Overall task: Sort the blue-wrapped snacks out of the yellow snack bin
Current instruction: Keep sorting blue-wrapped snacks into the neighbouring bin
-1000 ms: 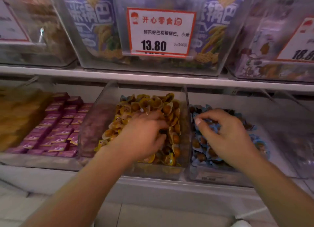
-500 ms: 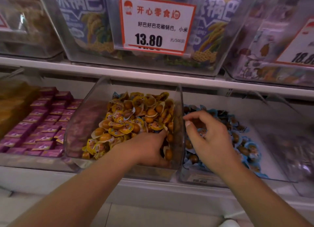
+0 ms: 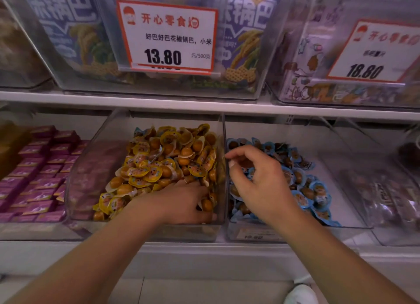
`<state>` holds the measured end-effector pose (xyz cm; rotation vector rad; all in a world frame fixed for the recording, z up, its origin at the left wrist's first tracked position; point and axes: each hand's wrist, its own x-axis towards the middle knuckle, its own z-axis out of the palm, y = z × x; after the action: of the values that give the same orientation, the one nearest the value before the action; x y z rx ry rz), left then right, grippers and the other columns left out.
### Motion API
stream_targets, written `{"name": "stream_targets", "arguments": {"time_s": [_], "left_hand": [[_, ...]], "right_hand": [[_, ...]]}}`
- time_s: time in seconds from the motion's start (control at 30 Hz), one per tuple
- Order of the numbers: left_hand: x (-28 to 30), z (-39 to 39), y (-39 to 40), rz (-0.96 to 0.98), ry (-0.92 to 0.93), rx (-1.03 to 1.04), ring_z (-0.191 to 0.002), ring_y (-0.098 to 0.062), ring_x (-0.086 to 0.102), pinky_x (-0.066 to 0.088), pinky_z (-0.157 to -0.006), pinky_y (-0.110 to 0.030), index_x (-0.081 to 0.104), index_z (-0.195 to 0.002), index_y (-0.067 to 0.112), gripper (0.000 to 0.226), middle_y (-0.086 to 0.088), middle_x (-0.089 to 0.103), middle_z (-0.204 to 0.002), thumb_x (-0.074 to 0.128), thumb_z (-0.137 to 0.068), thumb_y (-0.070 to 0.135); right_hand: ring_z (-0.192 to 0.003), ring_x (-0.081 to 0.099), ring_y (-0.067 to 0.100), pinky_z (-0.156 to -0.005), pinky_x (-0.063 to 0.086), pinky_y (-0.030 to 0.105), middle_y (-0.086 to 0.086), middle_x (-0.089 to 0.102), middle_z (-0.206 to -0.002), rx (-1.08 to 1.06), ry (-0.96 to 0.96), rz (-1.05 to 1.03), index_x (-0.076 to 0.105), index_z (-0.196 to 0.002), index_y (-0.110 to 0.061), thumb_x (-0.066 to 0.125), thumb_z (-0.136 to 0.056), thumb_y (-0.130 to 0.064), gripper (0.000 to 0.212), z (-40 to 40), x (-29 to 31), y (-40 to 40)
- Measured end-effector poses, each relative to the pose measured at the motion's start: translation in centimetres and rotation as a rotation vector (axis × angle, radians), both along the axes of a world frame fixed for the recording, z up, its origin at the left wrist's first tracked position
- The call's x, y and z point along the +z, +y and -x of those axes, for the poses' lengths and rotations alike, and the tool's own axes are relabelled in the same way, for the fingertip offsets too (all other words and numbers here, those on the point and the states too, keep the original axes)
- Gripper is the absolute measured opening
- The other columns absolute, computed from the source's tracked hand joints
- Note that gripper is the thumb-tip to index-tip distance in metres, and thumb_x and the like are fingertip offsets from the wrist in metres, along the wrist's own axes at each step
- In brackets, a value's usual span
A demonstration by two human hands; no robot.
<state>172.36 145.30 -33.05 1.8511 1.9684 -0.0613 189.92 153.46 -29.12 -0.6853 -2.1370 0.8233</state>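
**Left hand digs into the front of the yellow bin; right hand waits over the blue bin**

While the left hand sat higher on the yellow pile a second ago, it now lies pushed down into the front right corner of the yellow bin, fingers buried among the yellow snacks. Likely meaning: a search under the top layer for strays, not yet a lift-out.

The right hand has moved back toward the clear wall between the bins and hangs over the blue bin, fingers loosely curled, thumb and forefinger apart, nothing seen between them. The blue snacks lie spread beneath it.

One blue-edged wrapper shows at the back left of the yellow pile, untouched.

Hard to make out:
- Left fingertips are hidden in the pile; cannot tell whether they hold a packet.
- Any blue packets lower in the pile are covered.
- The right palm faces away.
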Motion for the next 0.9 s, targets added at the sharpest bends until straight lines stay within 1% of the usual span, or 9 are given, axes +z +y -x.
{"name": "stream_targets", "arguments": {"time_s": [0.17, 0.27, 0.37, 0.47, 0.53, 0.6, 0.7, 0.83, 0.9], "left_hand": [[0.8, 0.6, -0.8, 0.042, -0.296, 0.020, -0.108, -0.013, 0.054, 0.046, -0.099, -0.039, 0.058, -0.104, 0.034, 0.044, 0.008, 0.058, -0.109, 0.056, -0.080, 0.071], [1.6, 1.0, -1.1, 0.130, -0.403, 0.033, -0.112, -0.007, 0.058, 0.046, -0.102, -0.036, 0.061, -0.113, 0.041, 0.054, 0.016, 0.064, -0.116, 0.057, -0.072, 0.075], [1.7, 1.0, -0.8, 0.205, -0.394, 0.072, -0.114, -0.008, 0.058, 0.045, -0.105, -0.037, 0.061, -0.113, 0.043, 0.060, 0.018, 0.065, -0.117, 0.057, -0.067, 0.080], [1.9, 0.3, -0.1, 0.241, -0.343, 0.154, -0.123, -0.014, 0.052, 0.037, -0.111, -0.040, 0.066, -0.107, 0.042, 0.067, 0.013, 0.062, -0.124, 0.046, -0.061, 0.087], [2.1, 0.0, 0.1, 0.247, -0.372, 0.213, -0.126, -0.015, 0.049, 0.034, -0.112, -0.036, 0.067, -0.112, 0.042, 0.067, 0.012, 0.059, -0.132, 0.044, -0.064, 0.084], [2.6, -0.1, -0.2, 0.267, -0.401, 0.205, -0.122, -0.014, 0.050, 0.036, -0.109, -0.035, 0.067, -0.109, 0.048, 0.057, 0.014, 0.057, -0.133, 0.046, -0.068, 0.082], [3.5, 0.1, -0.9, 0.356, -0.349, 0.127, -0.134, -0.016, 0.042, 0.029, -0.116, -0.045, 0.060, -0.091, 0.061, 0.045, 0.015, 0.053, -0.138, 0.046, -0.060, 0.090], [3.9, 0.7, -1.6, 0.384, -0.361, 0.071, -0.135, -0.011, 0.039, 0.031, -0.117, -0.038, 0.047, -0.136, 0.046, 0.090, 0.017, 0.044, -0.144, 0.063, -0.058, 0.087], [4.0, 0.7, -1.7, 0.371, -0.399, 0.078, -0.136, -0.006, 0.036, 0.028, -0.118, -0.031, 0.041, -0.145, 0.038, 0.095, 0.022, 0.040, -0.141, 0.073, -0.064, 0.074]], "right_hand": [[-0.094, 0.061, 0.001, -0.077, 0.049, 0.014, -0.014, 0.066, -0.095, 0.005, 0.004, -0.002, 0.068, -0.104, -0.020, 0.061, -0.094, -0.014, 0.014, 0.0, -0.1, -0.1], [-0.093, 0.061, 0.001, -0.075, 0.048, 0.012, -0.015, 0.065, -0.094, 0.013, 0.020, 0.011, 0.067, -0.103, -0.021, 0.061, -0.094, -0.014, 0.014, 0.2, -0.3, 0.0], [-0.092, 0.061, 0.001, -0.074, 0.049, 0.013, -0.015, 0.065, -0.093, 0.008, 0.033, 0.020, 0.067, -0.103, -0.023, 0.060, -0.093, -0.013, 0.015, 0.5, -0.5, 0.0], [-0.089, 0.061, 0.003, -0.074, 0.051, 0.020, -0.014, 0.065, -0.092, -0.010, 0.045, 0.022, 0.066, -0.101, -0.023, 0.060, -0.092, -0.011, 0.017, 0.6, -0.7, 0.1], [-0.086, 0.062, 0.004, -0.073, 0.052, 0.023, -0.012, 0.065, -0.090, -0.019, 0.059, 0.016, 0.065, -0.100, -0.024, 0.059, -0.091, -0.011, 0.017, 0.7, -0.8, 0.2], [-0.084, 0.062, 0.005, -0.072, 0.052, 0.023, -0.012, 0.065, -0.089, -0.023, 0.066, 0.005, 0.064, -0.099, -0.025, 0.058, -0.090, -0.012, 0.017, 0.8, -0.9, 0.2], [-0.081, 0.062, 0.005, -0.069, 0.052, 0.024, -0.012, 0.065, -0.087, -0.022, 0.077, 0.002, 0.064, -0.099, -0.026, 0.057, -0.090, -0.015, 0.016, 1.0, -1.0, 0.3], [-0.080, 0.062, 0.005, -0.067, 0.051, 0.023, -0.012, 0.064, -0.085, -0.033, 0.084, 0.005, 0.064, -0.098, -0.026, 0.056, -0.089, -0.016, 0.016, 1.2, -1.1, 0.4], [-0.080, 0.062, 0.005, -0.066, 0.051, 0.021, -0.012, 0.063, -0.083, -0.029, 0.081, 0.007, 0.064, -0.099, -0.028, 0.055, -0.090, -0.016, 0.017, 1.2, -1.2, 0.4]]}}
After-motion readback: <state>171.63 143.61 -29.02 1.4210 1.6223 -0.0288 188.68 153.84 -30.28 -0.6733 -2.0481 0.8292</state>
